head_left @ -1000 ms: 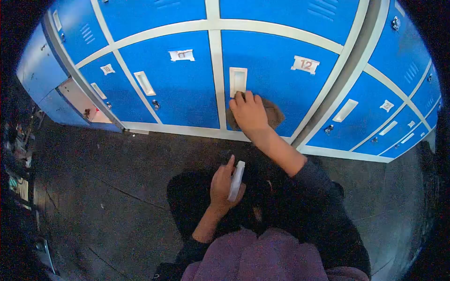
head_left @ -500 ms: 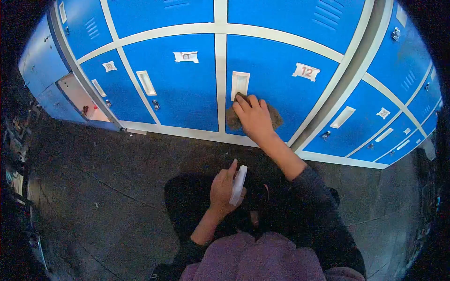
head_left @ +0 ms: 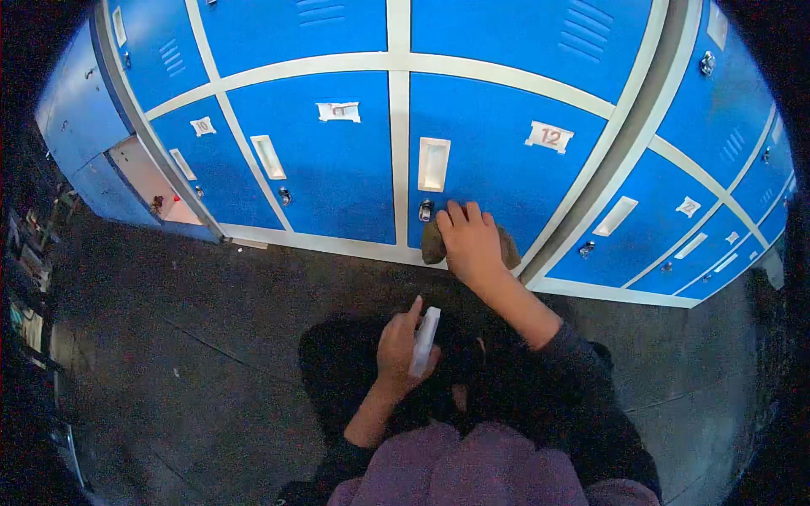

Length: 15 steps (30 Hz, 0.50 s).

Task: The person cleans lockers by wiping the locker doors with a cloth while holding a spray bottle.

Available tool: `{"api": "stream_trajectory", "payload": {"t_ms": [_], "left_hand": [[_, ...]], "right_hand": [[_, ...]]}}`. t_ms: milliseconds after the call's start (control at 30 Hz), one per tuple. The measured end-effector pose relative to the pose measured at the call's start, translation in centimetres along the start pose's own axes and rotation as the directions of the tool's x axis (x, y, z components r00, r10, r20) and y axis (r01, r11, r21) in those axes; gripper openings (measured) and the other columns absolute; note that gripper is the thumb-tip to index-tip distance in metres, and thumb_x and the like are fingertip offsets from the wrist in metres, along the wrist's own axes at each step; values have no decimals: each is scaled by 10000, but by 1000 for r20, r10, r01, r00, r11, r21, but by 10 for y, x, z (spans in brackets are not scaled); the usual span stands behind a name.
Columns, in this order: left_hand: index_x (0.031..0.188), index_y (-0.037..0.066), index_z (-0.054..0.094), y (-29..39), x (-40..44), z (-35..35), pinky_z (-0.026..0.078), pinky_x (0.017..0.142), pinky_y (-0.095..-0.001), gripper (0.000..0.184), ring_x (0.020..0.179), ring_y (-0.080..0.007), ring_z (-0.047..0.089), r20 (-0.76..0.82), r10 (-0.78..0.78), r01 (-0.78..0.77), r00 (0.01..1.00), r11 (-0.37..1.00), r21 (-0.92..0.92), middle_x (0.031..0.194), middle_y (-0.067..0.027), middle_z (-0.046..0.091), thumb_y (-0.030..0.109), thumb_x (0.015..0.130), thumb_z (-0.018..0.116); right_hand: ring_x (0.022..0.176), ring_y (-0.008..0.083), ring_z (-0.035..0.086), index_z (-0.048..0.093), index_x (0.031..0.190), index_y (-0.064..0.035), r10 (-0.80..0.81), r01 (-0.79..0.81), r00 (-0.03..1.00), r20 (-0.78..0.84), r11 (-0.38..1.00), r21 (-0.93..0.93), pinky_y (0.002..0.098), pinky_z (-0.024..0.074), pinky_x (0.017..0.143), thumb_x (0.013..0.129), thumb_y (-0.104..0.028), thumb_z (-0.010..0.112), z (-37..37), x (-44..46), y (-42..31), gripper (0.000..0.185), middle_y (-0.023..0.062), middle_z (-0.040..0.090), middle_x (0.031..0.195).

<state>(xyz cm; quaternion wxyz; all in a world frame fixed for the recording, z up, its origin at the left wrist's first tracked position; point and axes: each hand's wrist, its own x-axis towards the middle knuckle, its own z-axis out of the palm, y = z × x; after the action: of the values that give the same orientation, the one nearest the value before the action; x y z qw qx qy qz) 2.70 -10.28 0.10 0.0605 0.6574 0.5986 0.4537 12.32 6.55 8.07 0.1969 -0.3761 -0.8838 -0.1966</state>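
Observation:
My right hand [head_left: 471, 244] presses a brown cloth [head_left: 434, 244] against the lower part of the blue locker door [head_left: 498, 169] numbered 12. Its fingers are bent over the cloth, which sticks out on both sides. Just left of the fingertips is the door's lock [head_left: 427, 211], below a white recessed handle [head_left: 434, 164]. Lower down, over my dark-clothed legs, my left hand [head_left: 396, 350] is closed around a slim white object [head_left: 424, 341] whose kind I cannot make out. The index finger of that hand points up.
More blue lockers with pale frames stand left and right, including a neighbouring door [head_left: 329, 169] with a paper label. At far left an open compartment [head_left: 152, 181] holds small items. Dark floor [head_left: 211, 354] with seam lines lies in front of the lockers.
My right hand and the cloth have moved down from the handle of door 12, and the lock now shows. My left hand still holds the white object in nearly the same place.

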Motion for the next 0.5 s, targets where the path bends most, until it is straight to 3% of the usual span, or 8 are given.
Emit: {"api": "stream_trajectory", "payload": {"t_ms": [133, 233, 333, 500], "left_hand": [[1333, 11, 318, 3, 3, 0, 440, 727, -409, 816, 811, -318, 529, -55, 89, -86, 994, 995, 54, 909, -156, 537, 102, 609, 684], [1329, 9, 326, 2, 7, 1, 443, 726, -411, 800, 803, -322, 531, -41, 57, -56, 998, 998, 15, 907, -155, 536, 107, 615, 673], [1326, 6, 332, 2, 9, -2, 446, 723, -411, 786, 795, -326, 531, -11, -23, 23, 1000, 1000, -22, 907, -161, 532, 109, 621, 665], [1322, -4, 334, 1, 9, -7, 449, 724, -411, 765, 794, -333, 529, -17, -30, 29, 999, 999, -21, 900, -171, 520, 92, 629, 643]], "right_hand": [[943, 259, 490, 532, 1005, -73, -133, 138, 976, -173, 990, 16, 384, 409, 730, 632, -62, 588, -13, 7, 6, 378, 97, 516, 1157], [941, 255, 484, 531, 1005, -78, -187, 190, 951, -247, 982, -12, 371, 401, 730, 629, -64, 585, 4, 26, 11, 380, 77, 502, 1176], [940, 258, 484, 533, 1011, -83, -189, 183, 957, -221, 982, -45, 380, 409, 720, 632, -63, 585, 41, 32, 17, 383, 76, 499, 1196], [898, 291, 508, 519, 1046, -68, -50, 77, 993, -110, 964, 255, 400, 441, 738, 647, -27, 549, 23, 14, 13, 402, 104, 515, 1195]]}}
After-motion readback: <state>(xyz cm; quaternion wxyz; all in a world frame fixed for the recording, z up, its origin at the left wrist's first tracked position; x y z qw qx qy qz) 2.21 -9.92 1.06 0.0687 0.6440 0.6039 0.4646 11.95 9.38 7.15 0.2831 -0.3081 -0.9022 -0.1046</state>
